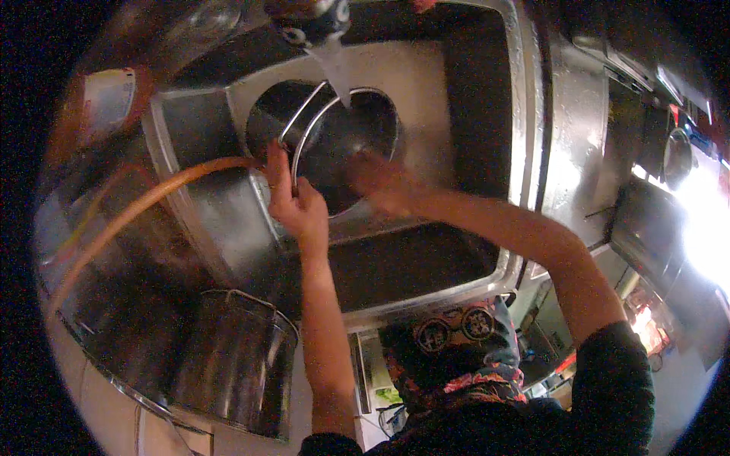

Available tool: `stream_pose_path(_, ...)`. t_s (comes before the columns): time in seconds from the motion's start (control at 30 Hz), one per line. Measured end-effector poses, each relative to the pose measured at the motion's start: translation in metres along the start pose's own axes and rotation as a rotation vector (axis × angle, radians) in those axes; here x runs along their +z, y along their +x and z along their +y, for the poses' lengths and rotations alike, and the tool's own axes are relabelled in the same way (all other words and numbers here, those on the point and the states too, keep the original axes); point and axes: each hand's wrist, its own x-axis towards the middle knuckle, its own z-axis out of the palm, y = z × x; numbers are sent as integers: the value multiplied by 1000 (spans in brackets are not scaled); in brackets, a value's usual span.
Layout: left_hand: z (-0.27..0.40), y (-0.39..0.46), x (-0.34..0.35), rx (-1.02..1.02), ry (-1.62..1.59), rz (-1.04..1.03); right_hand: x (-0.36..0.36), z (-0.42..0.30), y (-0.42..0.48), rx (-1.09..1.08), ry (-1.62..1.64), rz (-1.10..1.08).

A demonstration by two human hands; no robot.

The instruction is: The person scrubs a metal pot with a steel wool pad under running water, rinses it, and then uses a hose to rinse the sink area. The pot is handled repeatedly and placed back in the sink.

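Observation:
A stream of water (336,68) falls from a tap (313,23) into a round metal vessel (319,154) over the stainless steel sink. My left hand (296,199) grips the near left side of the vessel's rim, at a curved metal edge (305,137). Blurred, my right hand (379,182) reaches over the vessel's right part; whether its fingers hold anything cannot be told. An orange hose (188,176) runs from the lower left and ends behind my left hand. Beneath the vessel lies a pale, flat, board-like surface (428,85).
A large steel pot (234,359) stands at the lower left. The sink's raised metal rim (516,114) curves along the right and near sides. Left of the vessel is a metal ledge (199,125). A white container (111,100) is at the upper left.

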Motion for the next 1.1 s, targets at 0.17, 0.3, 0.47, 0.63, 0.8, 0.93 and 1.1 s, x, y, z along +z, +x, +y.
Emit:
stream_pose_path(0.17,17,-12,26,91,77,47,9,13,7,212,267,-50)
stream_pose_path(0.3,-2,-16,21,165,25,-8,-13,-37,-5,42,1003,166)
stream_pose_path(0.47,2,-6,5,206,74,-87,-2,25,0,54,-350,-105)
stream_pose_path(0.63,11,13,15,138,5,-23,-8,-52,13,115,778,126)
stream_pose_path(0.8,-2,27,-16,66,-26,-212,-5,14,-6,-101,-143,126)
stream_pose_path(0.93,5,22,-10,-3,185,-94,14,31,-5,-152,-236,162)
stream_pose_path(1.1,-23,-53,7,-592,-253,37,2,-30,8,11,480,128)
